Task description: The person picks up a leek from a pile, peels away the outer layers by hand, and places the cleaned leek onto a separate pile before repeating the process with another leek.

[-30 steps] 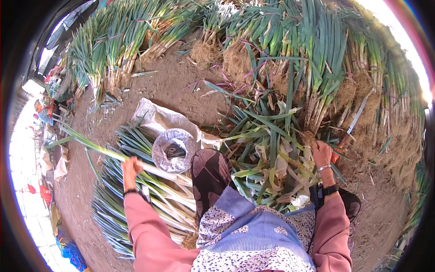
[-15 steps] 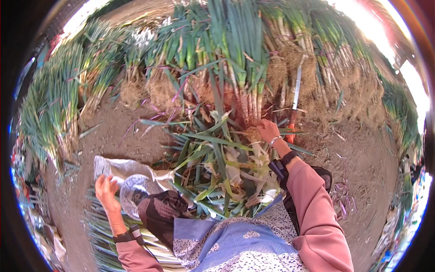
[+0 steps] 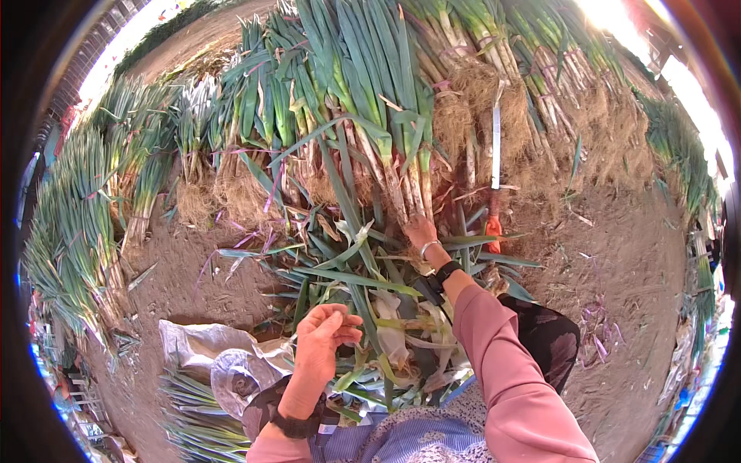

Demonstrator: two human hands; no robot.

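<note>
My right hand [image 3: 421, 231] is closed around the pale lower ends of several long green onions [image 3: 405, 181], whose green tops lean away from me on the pile. Loosely bent, the fingers of my left hand [image 3: 328, 336] are raised over the left side of the leaf heap, and nothing shows in them. Below both hands lies a heap of stripped leaves and peelings [image 3: 378, 297]. To the right of my right hand, a long narrow blade [image 3: 496, 147] with an orange grip [image 3: 493, 231] stands against the onion roots.
Bundles of green onions with shaggy roots [image 3: 463, 116] line the far side, and more onions [image 3: 85, 224] lie at the left. Beside my left knee are a whitish sack [image 3: 204, 343] and onion leaves [image 3: 197, 417]. Purple strips [image 3: 600, 332] lie on the soil at the right.
My left hand has moved right, from above the sack to the leaf heap, its fingers more bent. My right hand has moved slightly left and stays at the onions' lower ends. The view has shifted.
</note>
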